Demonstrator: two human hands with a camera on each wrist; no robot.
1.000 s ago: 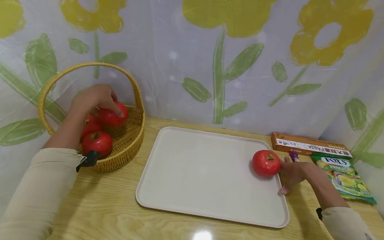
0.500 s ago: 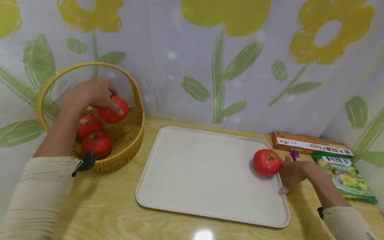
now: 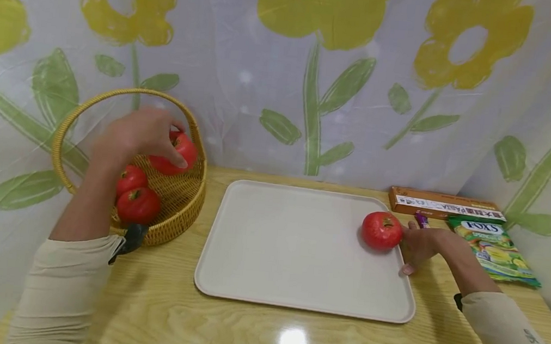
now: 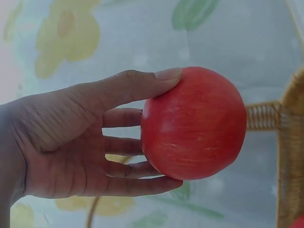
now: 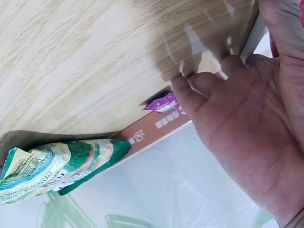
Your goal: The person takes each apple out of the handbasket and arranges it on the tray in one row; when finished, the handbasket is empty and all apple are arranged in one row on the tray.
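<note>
In the head view my left hand (image 3: pixel 143 136) is raised above the wicker basket (image 3: pixel 185 213) and holds a red apple (image 3: pixel 178 155). The left wrist view shows the thumb on one side of this apple (image 4: pixel 197 123), with fingers reaching behind it. Lower in the basket lie two more red apples (image 3: pixel 138 205). Another apple (image 3: pixel 382 231) sits on the white tray (image 3: pixel 293 250), near its right edge. My right hand (image 3: pixel 421 247) rests at that edge beside the apple, its thumb at the rim. Seen from the right wrist, the palm (image 5: pixel 251 118) shows and the fingers are bent loosely.
A brown pasta box (image 3: pixel 444 206) lies at the back right against the curtain. In front of it are a green snack bag (image 3: pixel 495 248) and a small purple packet (image 3: pixel 421 221). The basket's tall handle (image 3: pixel 140 92) arches over the left hand.
My left hand has lifted its apple a little higher and to the right within the basket's opening. The right hand and the apple on the tray stay where they were.
</note>
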